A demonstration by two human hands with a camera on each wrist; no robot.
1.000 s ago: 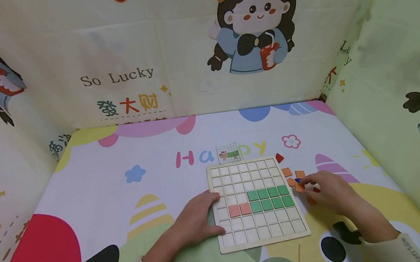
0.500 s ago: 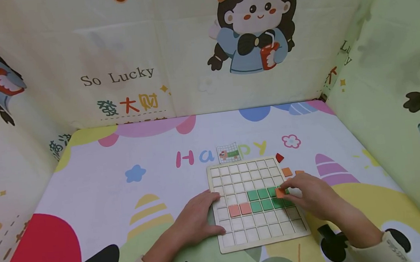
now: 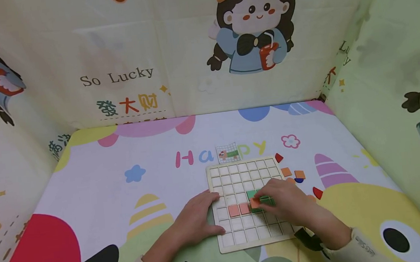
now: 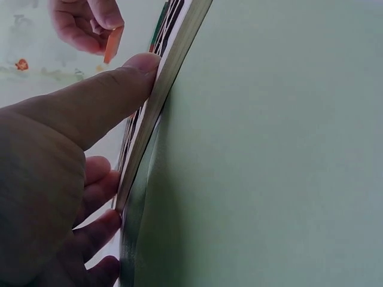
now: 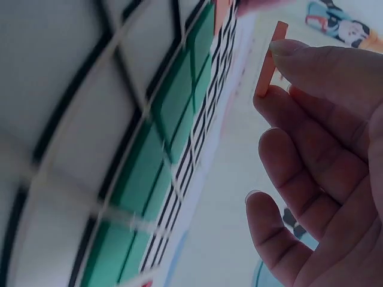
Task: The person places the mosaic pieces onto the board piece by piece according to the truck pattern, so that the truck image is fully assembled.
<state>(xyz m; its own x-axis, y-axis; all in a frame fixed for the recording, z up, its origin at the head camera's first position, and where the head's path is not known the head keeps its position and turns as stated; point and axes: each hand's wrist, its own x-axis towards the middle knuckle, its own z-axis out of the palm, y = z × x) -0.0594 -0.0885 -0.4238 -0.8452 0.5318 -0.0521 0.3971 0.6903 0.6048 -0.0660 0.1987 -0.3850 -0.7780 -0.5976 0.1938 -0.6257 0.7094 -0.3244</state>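
My left hand (image 3: 192,218) rests against the left edge of a pale gridded board (image 3: 239,237), fingers spread. In the left wrist view its thumb (image 4: 114,89) presses on that edge. Over the board's middle, my right hand (image 3: 289,198) pinches an orange square tile (image 3: 254,202) between thumb and fingers. The right wrist view shows this tile (image 5: 272,60) edge-on, held above the grid. Green square tiles (image 3: 251,194) fill part of two rows, partly hidden by the right hand. Two pink-orange tiles (image 3: 234,210) lie left of them in the lower of these rows.
A small picture card (image 3: 228,153) lies just behind the board. Right of the board are loose pieces: a red piece (image 3: 278,157), orange squares (image 3: 285,172), a blue half-round piece (image 3: 299,180) and another red one (image 3: 317,193). Printed cloth walls surround the table.
My right hand took an orange square tile from the loose pieces and moved left with it over the green tiles. The left hand stayed at the board's edge.
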